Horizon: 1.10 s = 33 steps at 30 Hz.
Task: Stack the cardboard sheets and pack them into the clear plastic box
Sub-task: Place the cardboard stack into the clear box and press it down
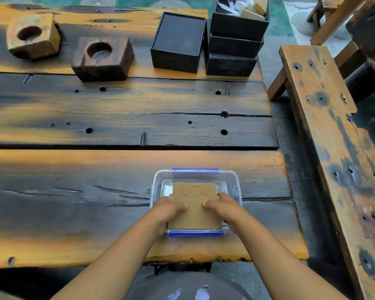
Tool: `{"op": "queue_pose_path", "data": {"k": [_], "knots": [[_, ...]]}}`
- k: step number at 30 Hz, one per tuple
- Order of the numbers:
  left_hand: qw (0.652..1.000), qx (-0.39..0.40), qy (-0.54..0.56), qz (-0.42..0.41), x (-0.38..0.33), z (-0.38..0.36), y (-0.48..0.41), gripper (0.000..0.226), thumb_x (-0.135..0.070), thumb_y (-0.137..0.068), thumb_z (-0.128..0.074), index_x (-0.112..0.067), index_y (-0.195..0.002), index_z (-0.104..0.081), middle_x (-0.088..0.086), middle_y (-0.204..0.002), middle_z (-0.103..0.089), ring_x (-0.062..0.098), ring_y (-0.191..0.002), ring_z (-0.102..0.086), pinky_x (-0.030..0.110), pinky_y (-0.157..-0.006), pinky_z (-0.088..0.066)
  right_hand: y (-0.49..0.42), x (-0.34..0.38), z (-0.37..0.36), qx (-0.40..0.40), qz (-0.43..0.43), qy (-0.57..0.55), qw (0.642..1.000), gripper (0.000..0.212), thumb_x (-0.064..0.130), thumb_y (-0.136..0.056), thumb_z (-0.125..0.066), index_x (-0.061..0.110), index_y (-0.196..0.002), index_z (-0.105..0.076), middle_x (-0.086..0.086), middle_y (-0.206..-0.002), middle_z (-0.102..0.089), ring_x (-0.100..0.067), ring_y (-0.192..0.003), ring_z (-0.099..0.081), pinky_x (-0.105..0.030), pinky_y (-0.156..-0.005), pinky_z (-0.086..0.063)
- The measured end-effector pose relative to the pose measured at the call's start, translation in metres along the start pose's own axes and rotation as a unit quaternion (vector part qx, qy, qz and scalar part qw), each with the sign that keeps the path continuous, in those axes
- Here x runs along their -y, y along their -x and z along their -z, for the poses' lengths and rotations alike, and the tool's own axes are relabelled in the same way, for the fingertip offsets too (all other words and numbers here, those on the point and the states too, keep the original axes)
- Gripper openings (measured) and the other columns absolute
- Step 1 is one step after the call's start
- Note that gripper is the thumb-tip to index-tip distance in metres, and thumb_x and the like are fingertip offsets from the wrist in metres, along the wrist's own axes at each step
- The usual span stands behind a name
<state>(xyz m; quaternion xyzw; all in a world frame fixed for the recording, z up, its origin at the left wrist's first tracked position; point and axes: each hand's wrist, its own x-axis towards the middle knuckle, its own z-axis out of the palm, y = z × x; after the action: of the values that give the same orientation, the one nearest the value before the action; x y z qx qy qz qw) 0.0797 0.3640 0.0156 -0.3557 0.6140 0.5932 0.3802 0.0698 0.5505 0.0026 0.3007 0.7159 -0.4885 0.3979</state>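
Two hands lowering a cardboard stack into a clear plastic box.

Nearest the viewer, the left hand (170,210) and right hand (222,207) are seen gripping the cardboard sheets (195,205) from opposite sides, thumbs laid on the top sheet and fingers curled beneath the edges. The stack is held level inside the rim of the clear plastic box (234,182), which rests on the near plank of the desk (95,191); whether the sheets touch the bottom cannot be told. Stacking is judged complete and packing nearly so: release remains, and no lid is seen. Farther off, two wooden blocks (102,58) and several black boxes (178,43) are set along the far edge.
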Motion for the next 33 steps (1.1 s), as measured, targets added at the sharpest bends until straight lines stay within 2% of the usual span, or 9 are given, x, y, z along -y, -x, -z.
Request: {"op": "queue_pose_path", "data": {"k": [5,12,14,17,21,24,27,31,33], "knots": [[0.999,0.004,0.051,0.014,0.002,-0.004,0.000,0.039,-0.007,-0.084,-0.071,-0.007,-0.118,-0.051,0.014,-0.113,-0.069,0.024,-0.092,-0.067,0.031,-0.065,-0.052,-0.002,-0.005,0.004,-0.008,-0.007,-0.008,1.000,0.048,0.035,-0.079,-0.073,0.015,-0.118,-0.055,-0.005,-0.117,-0.066,-0.025,-0.103,-0.065,-0.046,-0.096,-0.053],[0.998,0.009,0.052,0.021,0.008,-0.002,-0.007,0.022,-0.005,-0.085,-0.069,-0.013,-0.102,-0.058,0.008,-0.101,-0.072,0.021,-0.089,-0.068,0.029,-0.063,-0.051,-0.003,-0.006,0.005,0.015,0.014,0.008,1.000,0.035,0.028,-0.083,-0.071,0.020,-0.113,-0.054,-0.006,-0.121,-0.066,-0.026,-0.107,-0.064,-0.048,-0.098,-0.052],[0.999,0.010,0.026,0.023,0.009,-0.001,-0.008,0.021,-0.010,-0.086,-0.069,-0.017,-0.102,-0.057,0.003,-0.100,-0.070,0.017,-0.088,-0.066,0.026,-0.059,-0.045,-0.004,-0.008,0.005,0.018,0.013,0.015,1.000,0.039,0.028,-0.084,-0.071,0.018,-0.117,-0.053,-0.007,-0.124,-0.064,-0.026,-0.109,-0.063,-0.047,-0.100,-0.052],[0.999,0.002,-0.043,0.001,0.008,0.000,-0.012,0.040,-0.015,-0.084,-0.070,-0.017,-0.117,-0.049,0.004,-0.111,-0.067,0.018,-0.094,-0.064,0.026,-0.059,-0.045,-0.004,-0.009,0.006,0.014,0.028,0.044,0.999,0.049,0.027,-0.083,-0.072,0.019,-0.125,-0.048,-0.005,-0.124,-0.062,-0.024,-0.110,-0.062,-0.044,-0.097,-0.053],[0.993,-0.008,-0.113,-0.032,-0.006,0.004,-0.014,0.039,-0.017,-0.084,-0.070,-0.028,-0.111,-0.044,-0.010,-0.092,-0.062,0.006,-0.076,-0.060,0.019,-0.048,-0.043,-0.006,-0.001,0.010,0.000,0.093,0.073,0.993,0.054,0.027,-0.082,-0.071,0.030,-0.130,-0.046,0.001,-0.119,-0.065,-0.019,-0.102,-0.065,-0.039,-0.092,-0.055],[0.984,0.010,-0.175,-0.042,-0.013,0.007,-0.017,0.044,-0.025,-0.082,-0.072,-0.019,-0.122,-0.054,0.000,-0.108,-0.069,0.019,-0.093,-0.067,0.031,-0.073,-0.055,-0.009,0.006,0.016,-0.012,0.133,0.146,0.980,0.035,0.040,-0.082,-0.066,0.037,-0.115,-0.054,0.007,-0.111,-0.068,-0.013,-0.096,-0.066,-0.032,-0.084,-0.054],[0.975,0.016,-0.218,-0.044,-0.016,0.006,-0.019,0.047,-0.031,-0.079,-0.075,-0.016,-0.121,-0.058,0.007,-0.114,-0.070,0.026,-0.101,-0.068,0.046,-0.092,-0.056,-0.012,0.008,0.017,0.007,0.130,0.185,0.974,0.040,0.050,-0.083,-0.064,0.033,-0.118,-0.059,0.008,-0.111,-0.066,-0.017,-0.102,-0.064,-0.030,-0.083,-0.051],[0.966,0.027,-0.252,-0.050,-0.019,0.007,-0.025,0.054,-0.035,-0.075,-0.078,-0.013,-0.121,-0.061,0.008,-0.117,-0.070,0.027,-0.103,-0.068,0.045,-0.094,-0.055,-0.017,0.008,0.016,0.008,0.134,0.198,0.971,0.044,0.055,-0.085,-0.060,0.027,-0.118,-0.063,0.001,-0.117,-0.068,-0.015,-0.092,-0.062,-0.026,-0.072,-0.048],[0.960,0.025,-0.274,-0.054,-0.021,0.009,-0.027,0.045,-0.042,-0.076,-0.076,-0.017,-0.111,-0.062,0.004,-0.111,-0.069,0.021,-0.095,-0.068,0.037,-0.081,-0.058,-0.017,0.009,0.016,0.000,0.132,0.218,0.967,0.049,0.060,-0.084,-0.057,0.024,-0.115,-0.066,0.000,-0.112,-0.069,-0.015,-0.087,-0.061,-0.024,-0.066,-0.046]]}}
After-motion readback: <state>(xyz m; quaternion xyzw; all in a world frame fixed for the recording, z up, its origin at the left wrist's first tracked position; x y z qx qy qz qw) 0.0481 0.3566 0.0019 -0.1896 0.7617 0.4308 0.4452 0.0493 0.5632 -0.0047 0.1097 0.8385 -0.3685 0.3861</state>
